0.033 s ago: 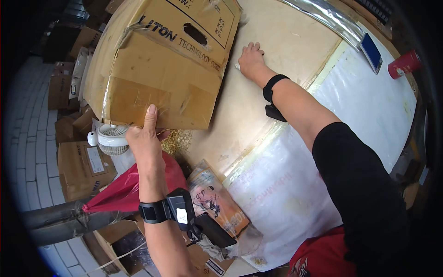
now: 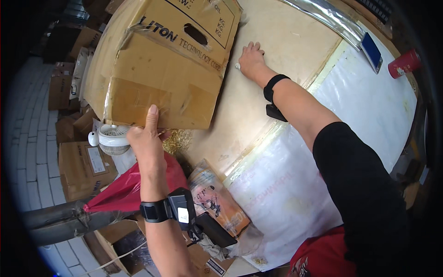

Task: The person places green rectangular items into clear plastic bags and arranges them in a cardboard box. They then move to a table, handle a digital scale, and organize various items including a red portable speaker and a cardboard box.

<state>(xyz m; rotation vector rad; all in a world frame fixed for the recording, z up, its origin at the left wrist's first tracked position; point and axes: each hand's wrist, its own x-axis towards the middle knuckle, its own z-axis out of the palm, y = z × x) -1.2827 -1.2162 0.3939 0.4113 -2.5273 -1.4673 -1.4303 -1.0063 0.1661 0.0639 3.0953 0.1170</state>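
Observation:
A large brown cardboard box stands tilted at the upper left, with an oval hand hole and taped lower edge. My left hand is closed on that edge, thumb flat on the box face and the other fingers hidden behind it. Right of the box, my right hand rests on the tan tabletop with its fingers curled. Something small and whitish shows at its thumb side, too small to name. Gold tinsel-like strands lie just below the box, near my left hand.
White plastic sheeting covers the near tabletop. At the right are a phone and red can. A small white fan, red plastic bag, grey pipe and orange printed bag lie left and near. Several cartons stand beyond.
My left hand and wrist have shifted very slightly to the right. The box and my right hand look almost unmoved.

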